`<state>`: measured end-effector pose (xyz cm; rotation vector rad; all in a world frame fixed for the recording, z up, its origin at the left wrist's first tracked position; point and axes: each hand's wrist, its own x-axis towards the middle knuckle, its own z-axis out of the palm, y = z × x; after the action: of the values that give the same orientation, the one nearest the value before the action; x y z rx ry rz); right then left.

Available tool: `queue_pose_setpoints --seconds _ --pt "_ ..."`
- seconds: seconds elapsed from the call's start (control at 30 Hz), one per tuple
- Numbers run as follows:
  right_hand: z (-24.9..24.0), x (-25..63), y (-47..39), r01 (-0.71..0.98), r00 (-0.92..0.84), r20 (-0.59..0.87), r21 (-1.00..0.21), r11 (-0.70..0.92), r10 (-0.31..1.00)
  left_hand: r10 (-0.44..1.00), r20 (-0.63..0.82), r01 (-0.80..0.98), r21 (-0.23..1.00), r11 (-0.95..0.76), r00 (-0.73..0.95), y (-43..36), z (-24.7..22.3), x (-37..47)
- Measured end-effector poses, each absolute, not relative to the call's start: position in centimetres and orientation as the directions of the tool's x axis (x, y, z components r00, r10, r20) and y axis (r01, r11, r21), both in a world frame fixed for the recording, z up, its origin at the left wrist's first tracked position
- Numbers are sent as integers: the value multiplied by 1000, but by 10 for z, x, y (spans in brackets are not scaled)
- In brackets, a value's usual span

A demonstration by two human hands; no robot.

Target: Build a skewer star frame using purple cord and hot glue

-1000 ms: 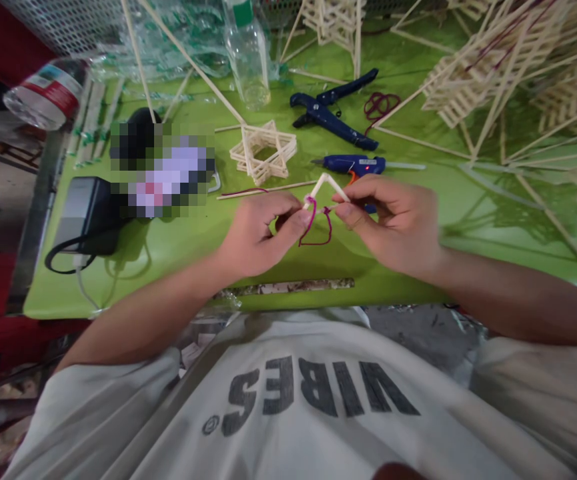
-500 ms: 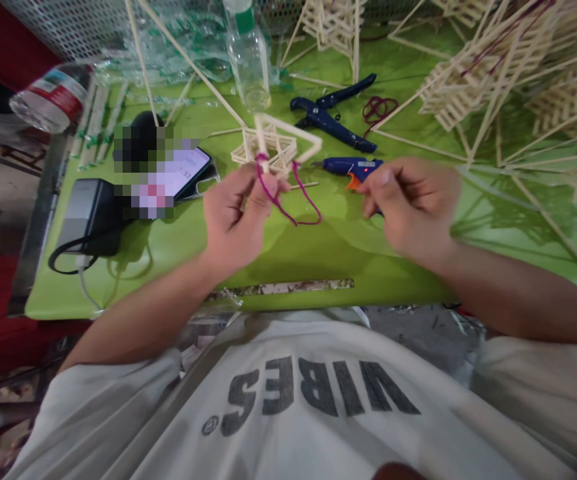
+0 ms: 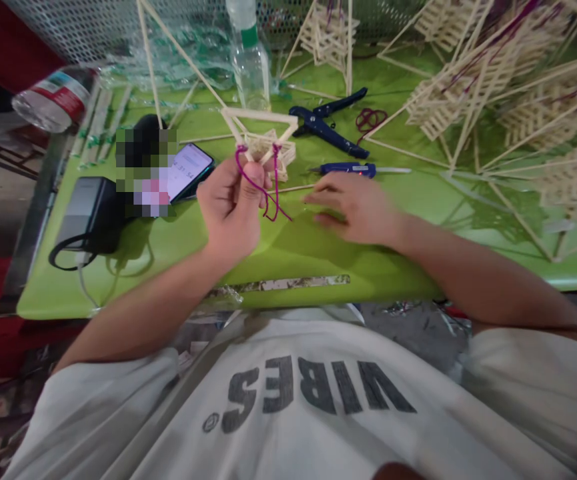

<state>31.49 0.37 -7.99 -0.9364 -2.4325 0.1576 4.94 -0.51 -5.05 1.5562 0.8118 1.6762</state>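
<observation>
My left hand pinches a small frame of pale sticks between thumb and fingers. Purple cord is tied on both sides of that frame and its ends hang down beside my thumb. My right hand is a little to the right, fingers apart, holding nothing. Just beyond it lies a blue glue gun on the green table, partly hidden by the hand. Behind the held frame sits a small lattice of stacked sticks.
Navy cutters and a coil of dark red cord lie behind the glue gun. Stick lattices crowd the right. A bottle stands at the back; a phone and power bank lie left on the green table.
My right hand has let go of the glue gun and moved left towards my left hand, its fingers spreading. The held stick frame has turned, and its cord now hangs in loose ends.
</observation>
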Motion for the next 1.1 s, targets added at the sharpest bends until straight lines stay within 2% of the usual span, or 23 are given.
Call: queue_pose_setpoints --seconds 0.07,0.27,0.4,0.57,0.63,0.73,0.8,0.87,0.93,1.0,1.1 --pt "-85 296 -6 549 -751 340 -155 821 566 841 541 -40 840 -541 -1 -5 -52 49" --pt "-85 282 -4 566 -787 263 -52 823 558 857 515 -16 857 -515 11 -7 -53 48" --pt "-80 288 -1 547 -807 220 -74 834 549 835 549 -25 836 -548 44 -6 -54 47" --pt "-84 289 -3 562 -791 210 -122 818 575 830 553 65 828 -557 75 -6 -55 44" --pt "-82 292 -3 544 -776 235 -221 810 585 832 547 74 830 -553 90 -7 -55 44" --pt "-73 300 -4 388 -721 329 -538 748 610 812 576 40 813 -581 96 -8 -54 43" --pt "-67 306 -6 247 -632 364 -742 623 684 823 560 11 826 -563 99 -9 -53 44" --pt "-62 309 -7 128 -506 314 -894 430 803 859 500 -12 865 -502 113 -10 -52 44" --pt "-59 309 -9 -4 -400 230 -968 249 887 885 446 -32 894 -446 132 -11 -52 44" --pt "-58 306 -10 -109 -350 162 -985 131 923 895 419 -40 908 -418 151 -11 -51 44" --pt "-56 302 -13 -148 -320 45 -989 -3 946 903 391 -36 920 -391 181 -11 -48 45"
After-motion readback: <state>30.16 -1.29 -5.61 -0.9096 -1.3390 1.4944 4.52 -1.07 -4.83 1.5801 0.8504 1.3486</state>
